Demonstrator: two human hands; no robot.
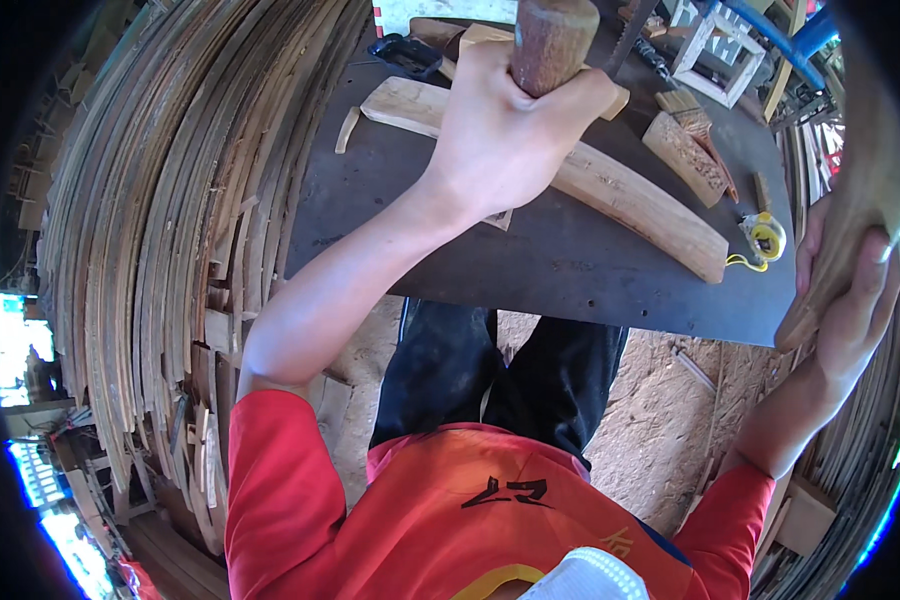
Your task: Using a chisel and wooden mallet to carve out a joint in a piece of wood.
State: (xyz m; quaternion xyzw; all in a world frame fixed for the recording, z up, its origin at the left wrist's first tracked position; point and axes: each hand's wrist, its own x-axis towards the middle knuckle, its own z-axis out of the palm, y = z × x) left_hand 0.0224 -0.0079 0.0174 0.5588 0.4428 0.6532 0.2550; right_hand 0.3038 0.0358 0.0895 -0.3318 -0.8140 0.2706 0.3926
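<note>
My left hand [505, 140] is closed around a thick, round, dark wooden handle [553, 45], whose blunt top points up toward me. What lies below the fist is hidden by the hand. Behind and beneath it, a long, slightly bent piece of pale timber [650, 205] lies across the dark work table [390, 200]. Raised at the far right, my right hand [850, 300] grips a long, thick piece of wood [863, 170], whose rounded lower end sticks out below the fingers.
A yellow tape measure [764, 238] sits by the table's right edge, near a wooden hand plane [685, 155]. A saw with a black handle [406, 55] and a small wood strip [347, 130] are at the far left. Stacked wooden strips [170, 200] line the left side.
</note>
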